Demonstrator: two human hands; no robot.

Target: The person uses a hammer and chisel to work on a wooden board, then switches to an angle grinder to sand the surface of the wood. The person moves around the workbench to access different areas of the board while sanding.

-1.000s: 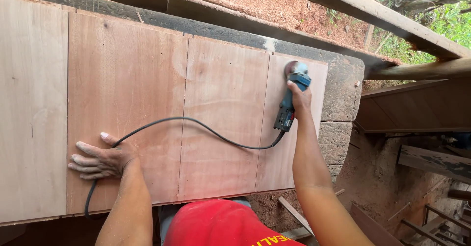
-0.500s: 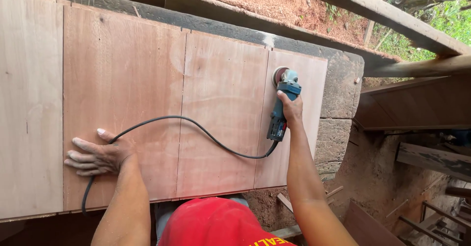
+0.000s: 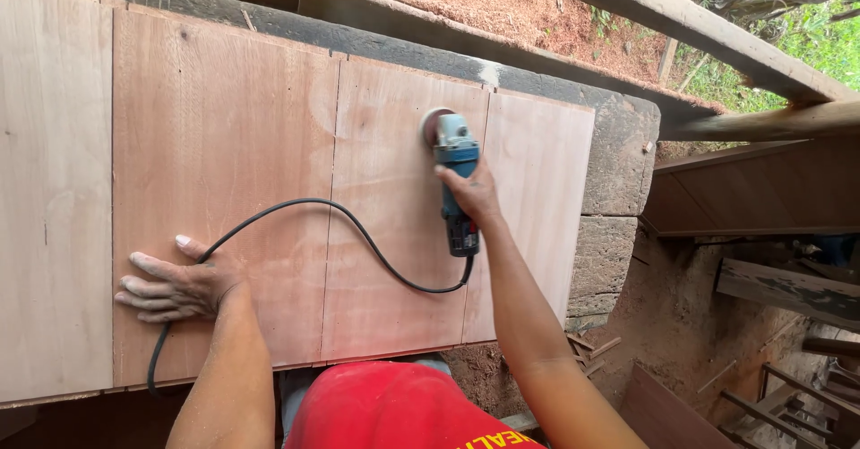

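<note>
A: Head view: where is the blue sander (image 3: 455,164)?

B: On the middle wooden panel (image 3: 394,234), gripped by the right hand (image 3: 472,194), fingers wrapped round its body.

A: Left hand (image 3: 175,286)?

B: Flat on the wide panel (image 3: 215,171), fingers (image 3: 134,292) pressed together, beside the black cord (image 3: 313,209).

Right hand (image 3: 473,194) on sander (image 3: 455,176)

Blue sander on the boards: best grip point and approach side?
Grip the narrow blue body of the sander behind the head, coming from the near edge of the boards, as the right hand does. The disc faces down at the far end, and the black cord leaves the near tail, so top-down around the barrel looks safest. The left hand lies flat on the wood.
</note>
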